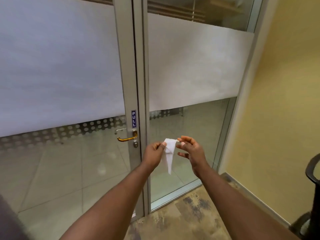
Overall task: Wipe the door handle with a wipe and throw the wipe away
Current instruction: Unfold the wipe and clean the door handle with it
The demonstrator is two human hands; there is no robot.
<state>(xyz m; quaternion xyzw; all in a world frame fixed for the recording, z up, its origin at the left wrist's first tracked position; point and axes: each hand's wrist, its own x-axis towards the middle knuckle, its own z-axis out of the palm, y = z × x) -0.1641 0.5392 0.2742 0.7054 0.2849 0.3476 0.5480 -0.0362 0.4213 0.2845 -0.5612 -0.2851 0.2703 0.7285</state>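
Directly in front of the glass door (69, 75), at about handle height, both hands are holding a white wipe (168, 153) between them. The left hand (154, 153) is pinching the wipe's upper left edge, its fingers closed together on the material, while the right hand (189, 149) is gripping the upper right corner between thumb and forefinger, with the remaining fingers spread loosely apart. The wipe is hanging down from this two-point hold in a narrowing fold, its lower tip free and touching nothing. This hold appears intended to spread or refold the wipe into a usable pad before contact, since a bunched wipe would cover little of the lever. The brass door handle (127, 138) is sitting on the door's metal frame, to the left of the hands and slightly above them, near but not touched; a PULL label (133, 119) is fixed just above it and a lock cylinder (135, 144) just below. Wiping is judged not yet begun. The next move is likely calling for one hand to carry the wipe left and wrap it around the lever. No waste bin is showing in view; a dark chair (312, 170) is partly showing at the right edge.
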